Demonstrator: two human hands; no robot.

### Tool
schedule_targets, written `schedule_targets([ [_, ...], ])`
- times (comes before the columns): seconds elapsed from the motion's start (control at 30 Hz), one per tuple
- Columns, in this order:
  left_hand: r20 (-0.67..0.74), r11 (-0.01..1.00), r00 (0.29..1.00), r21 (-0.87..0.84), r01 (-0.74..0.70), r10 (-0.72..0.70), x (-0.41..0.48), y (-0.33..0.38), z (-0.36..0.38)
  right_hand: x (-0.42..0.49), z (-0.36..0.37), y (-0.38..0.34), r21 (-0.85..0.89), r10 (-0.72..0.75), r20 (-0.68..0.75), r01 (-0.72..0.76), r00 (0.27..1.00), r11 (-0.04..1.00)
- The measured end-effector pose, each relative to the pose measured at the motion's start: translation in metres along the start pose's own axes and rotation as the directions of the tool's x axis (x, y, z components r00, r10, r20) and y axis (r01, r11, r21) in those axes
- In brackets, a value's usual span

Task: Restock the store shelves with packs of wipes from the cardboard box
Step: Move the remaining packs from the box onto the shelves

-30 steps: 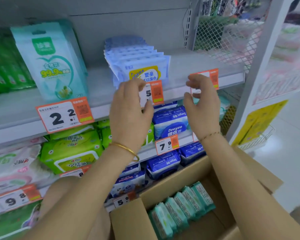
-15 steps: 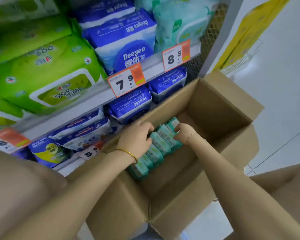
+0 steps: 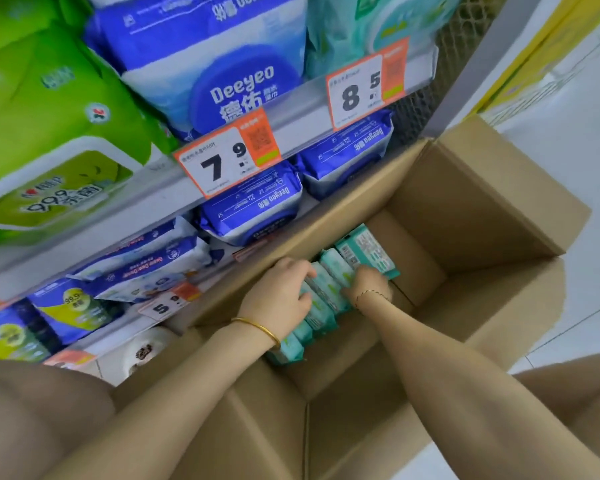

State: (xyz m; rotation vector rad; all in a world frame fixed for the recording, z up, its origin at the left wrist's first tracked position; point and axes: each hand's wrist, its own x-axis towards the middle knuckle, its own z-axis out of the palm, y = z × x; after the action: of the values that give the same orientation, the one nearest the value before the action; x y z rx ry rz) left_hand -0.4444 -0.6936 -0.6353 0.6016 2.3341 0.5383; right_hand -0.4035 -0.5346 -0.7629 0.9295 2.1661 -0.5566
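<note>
An open cardboard box [image 3: 471, 216] stands on the floor against the shelves. Along its left inner wall runs a row of several teal wipes packs [image 3: 329, 292], standing on edge. My left hand [image 3: 281, 299] lies over the near part of the row, fingers curled round the packs from the shelf side. My right hand [image 3: 368, 284] grips the row from the other side, fingers tucked between the packs. The farthest pack [image 3: 366, 251] leans back and shows its printed label.
Store shelves [image 3: 291, 133] hold blue Deeyeo packs [image 3: 222, 64], green packs [image 3: 49, 133] and teal packs [image 3: 343, 29], with orange price tags [image 3: 226, 157] on the rails. The box's right half has bare cardboard. White floor tiles [image 3: 586, 202] lie to the right.
Both hands came down from the top shelf's price tags into the box and closed on the row of teal packs. My view dropped from the top shelf to the box.
</note>
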Motion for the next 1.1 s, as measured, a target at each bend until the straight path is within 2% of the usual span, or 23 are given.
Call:
schedule_targets([
  [0.17, 0.021, 0.998, 0.999, -0.058, 0.034, -0.032, -0.006, 0.002, 0.006, -0.023, -0.027, 0.003, -0.151, -0.139, -0.14, 0.118, 0.98, 0.981],
  [0.23, 0.041, 0.966, 0.991, -0.223, 0.135, -0.129, -0.007, 0.01, 0.007, -0.042, -0.053, 0.003, -0.187, -0.16, -0.126, 0.134, 0.979, 0.973],
  [0.27, 0.07, 0.912, 0.978, -0.352, 0.209, -0.197, -0.007, 0.018, 0.006, -0.052, -0.068, 0.003, -0.205, -0.175, -0.106, 0.15, 0.979, 0.967],
  [0.33, 0.203, 0.688, 0.925, -0.621, 0.374, -0.32, -0.008, 0.036, 0.003, -0.077, -0.098, 0.002, -0.225, -0.224, -0.075, 0.202, 0.972, 0.953],
  [0.4, 0.365, 0.379, 0.862, -0.787, 0.487, -0.351, -0.011, 0.054, -0.002, -0.107, -0.123, 0.0, -0.233, -0.295, -0.092, 0.267, 0.951, 0.935],
  [0.5, 0.437, 0.032, 0.854, -0.885, 0.464, -0.281, -0.02, 0.076, -0.012, -0.15, -0.136, -0.004, -0.273, -0.424, -0.234, 0.359, 0.875, 0.892],
  [0.57, 0.422, -0.084, 0.867, -0.906, 0.416, -0.265, -0.026, 0.084, -0.018, -0.176, -0.134, -0.005, -0.308, -0.511, -0.325, 0.421, 0.796, 0.853],
  [0.63, 0.361, -0.083, 0.877, -0.932, 0.354, -0.317, -0.031, 0.086, -0.023, -0.194, -0.13, -0.005, -0.274, -0.576, -0.334, 0.507, 0.746, 0.817],
  [0.73, 0.215, 0.098, 0.89, -0.957, 0.275, -0.402, -0.042, 0.078, -0.03, -0.209, -0.133, -0.003, -0.106, -0.636, -0.262, 0.633, 0.726, 0.767],
  [0.8, 0.208, 0.182, 0.909, -0.94, 0.288, -0.361, -0.051, 0.073, -0.039, -0.212, -0.138, 0.002, 0.097, -0.573, -0.323, 0.629, 0.753, 0.771],
  [0.87, 0.249, 0.193, 0.926, -0.931, 0.309, -0.283, -0.062, 0.071, -0.05, -0.213, -0.146, 0.006, 0.273, -0.458, -0.413, 0.587, 0.787, 0.762],
  [0.97, 0.269, 0.244, 0.951, -0.922, 0.301, -0.155, -0.076, 0.071, -0.067, -0.208, -0.155, 0.002, 0.338, -0.399, -0.455, 0.569, 0.796, 0.75],
  [1.1, 0.249, 0.344, 0.965, -0.901, 0.263, -0.085, -0.083, 0.07, -0.081, -0.21, -0.159, -0.011, 0.428, -0.417, -0.457, 0.605, 0.786, 0.671],
])
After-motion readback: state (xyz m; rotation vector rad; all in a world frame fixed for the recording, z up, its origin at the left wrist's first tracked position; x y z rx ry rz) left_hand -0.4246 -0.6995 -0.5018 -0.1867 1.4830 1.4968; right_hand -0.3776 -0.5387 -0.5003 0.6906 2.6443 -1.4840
